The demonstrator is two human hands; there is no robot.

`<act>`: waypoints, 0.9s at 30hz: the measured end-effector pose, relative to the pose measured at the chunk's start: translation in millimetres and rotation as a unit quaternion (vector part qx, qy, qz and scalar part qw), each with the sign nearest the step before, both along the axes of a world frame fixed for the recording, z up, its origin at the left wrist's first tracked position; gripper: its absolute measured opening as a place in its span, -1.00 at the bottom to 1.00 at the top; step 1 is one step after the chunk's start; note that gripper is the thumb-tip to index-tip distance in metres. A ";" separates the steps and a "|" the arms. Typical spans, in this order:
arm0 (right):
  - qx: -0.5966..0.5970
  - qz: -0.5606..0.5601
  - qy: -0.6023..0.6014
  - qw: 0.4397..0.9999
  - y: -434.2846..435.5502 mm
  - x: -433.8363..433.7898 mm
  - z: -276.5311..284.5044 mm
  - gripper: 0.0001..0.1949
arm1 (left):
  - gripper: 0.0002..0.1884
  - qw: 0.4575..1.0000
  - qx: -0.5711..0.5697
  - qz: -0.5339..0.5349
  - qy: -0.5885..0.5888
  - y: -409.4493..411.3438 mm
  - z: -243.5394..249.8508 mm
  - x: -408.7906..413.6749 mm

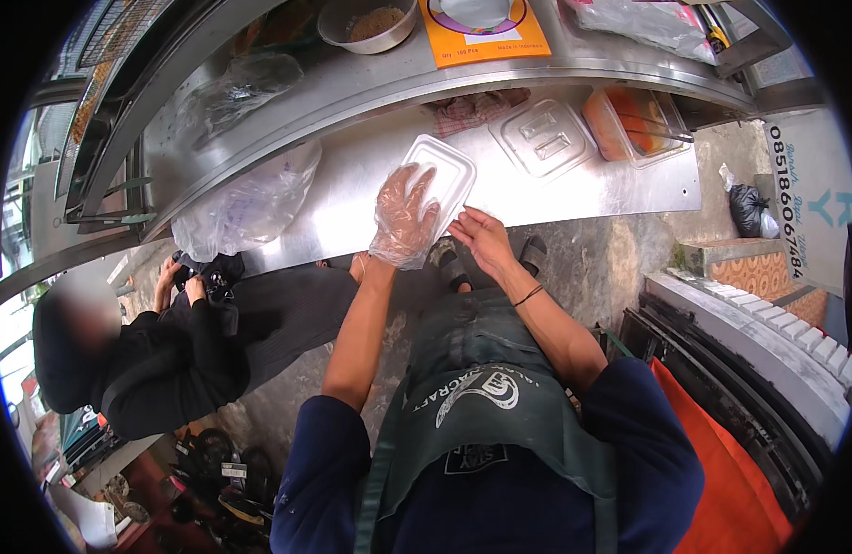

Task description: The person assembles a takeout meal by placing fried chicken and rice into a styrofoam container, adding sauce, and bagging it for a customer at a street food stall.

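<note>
A white foam food box (453,166) lies tilted near the front edge of the steel counter (342,208), between my two hands. My left hand (405,215), in a clear plastic glove, rests over its left side with the fingers spread on the upper face. Part of the box is hidden under that glove. My bare right hand (482,239) pinches the box's near right edge between the fingertips. What the box contains cannot be seen.
A clear lid (543,138) and a plastic tub (665,152) with orange contents and utensils stand right; a checked cloth (460,116) lies behind. Plastic bags (249,201) hang left. Above, a shelf holds a bowl (363,45) and orange packet (488,57). A person (169,360) sits left.
</note>
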State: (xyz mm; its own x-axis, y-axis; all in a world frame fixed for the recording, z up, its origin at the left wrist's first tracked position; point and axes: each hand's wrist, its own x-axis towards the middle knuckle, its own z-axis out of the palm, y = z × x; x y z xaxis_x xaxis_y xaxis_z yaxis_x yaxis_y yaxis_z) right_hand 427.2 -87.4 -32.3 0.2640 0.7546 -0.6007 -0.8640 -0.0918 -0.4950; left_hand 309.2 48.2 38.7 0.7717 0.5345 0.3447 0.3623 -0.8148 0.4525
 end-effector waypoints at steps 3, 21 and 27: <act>0.015 0.054 -0.001 0.998 -0.9 2.4 0.7 -0.60 | -0.41 0.999 0.010 -0.025 0.033 3.1 2.5 -3.0; -0.073 0.039 -0.111 0.990 8.6 -9.7 37.1 -0.64 | -0.24 0.985 0.027 0.041 0.168 -22.9 4.0 -7.5; 0.015 0.032 -0.181 0.983 107.4 -30.3 9.8 -0.69 | -0.17 0.969 0.057 0.093 0.222 58.1 -17.5 -28.7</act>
State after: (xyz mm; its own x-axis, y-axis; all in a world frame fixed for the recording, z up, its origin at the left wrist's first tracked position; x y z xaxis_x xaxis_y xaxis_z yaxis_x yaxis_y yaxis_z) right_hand 396.9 20.0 -22.5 0.4078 0.7925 -0.4534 -0.6229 -0.1216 -0.7728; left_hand 280.4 106.4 21.2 0.7521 0.6557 0.0669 0.6450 -0.7531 0.1294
